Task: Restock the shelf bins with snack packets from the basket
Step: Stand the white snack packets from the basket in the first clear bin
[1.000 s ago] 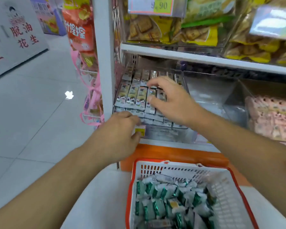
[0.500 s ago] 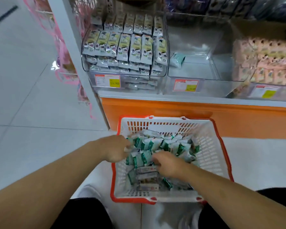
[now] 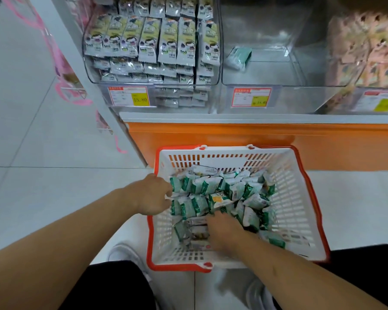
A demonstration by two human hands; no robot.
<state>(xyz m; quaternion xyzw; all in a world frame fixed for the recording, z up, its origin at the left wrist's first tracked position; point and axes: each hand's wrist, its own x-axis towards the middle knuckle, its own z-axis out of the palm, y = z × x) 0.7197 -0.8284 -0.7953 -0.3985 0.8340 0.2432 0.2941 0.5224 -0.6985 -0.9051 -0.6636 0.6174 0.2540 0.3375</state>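
A white basket with a red rim [image 3: 289, 198] stands on the floor before the shelf, holding several green-and-white snack packets [image 3: 251, 193] and a few grey ones. My left hand [image 3: 152, 195] is at the basket's left wall, its fingers curled round green packets there. My right hand [image 3: 224, 231] reaches down among the grey packets near the basket's front; its fingertips are buried and hidden. On the shelf, the clear middle bin [image 3: 267, 90] holds one green packet [image 3: 238, 57].
The left bin [image 3: 92, 70] is packed with grey-and-yellow packets. The right bin [image 3: 367, 52] holds pink packets. An orange shelf base [image 3: 233, 135] runs behind the basket. Pink straps hang on a rack [image 3: 61, 63] at the left. White floor tiles lie to the left.
Both hands left the left shelf bin and dropped into the basket. My view tilted down. Since half a second ago, the hands have shifted only slightly among the packets.
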